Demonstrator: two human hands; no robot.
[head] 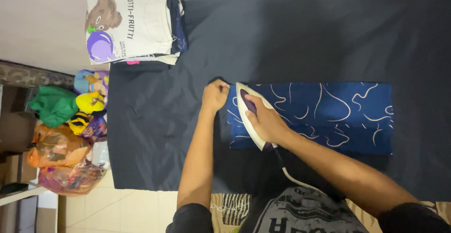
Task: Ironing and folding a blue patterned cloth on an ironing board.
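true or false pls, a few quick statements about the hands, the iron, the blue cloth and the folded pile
1. The right hand grips the iron. True.
2. The left hand rests on the stack of folded clothes. False: it holds the edge of the blue patterned cloth.
3. The iron sits on the blue patterned cloth. True.
4. The folded stack lies on top of the patterned cloth. False: it lies apart, at the corner of the dark sheet.
5. Plastic bags sit beside the sheet. True.
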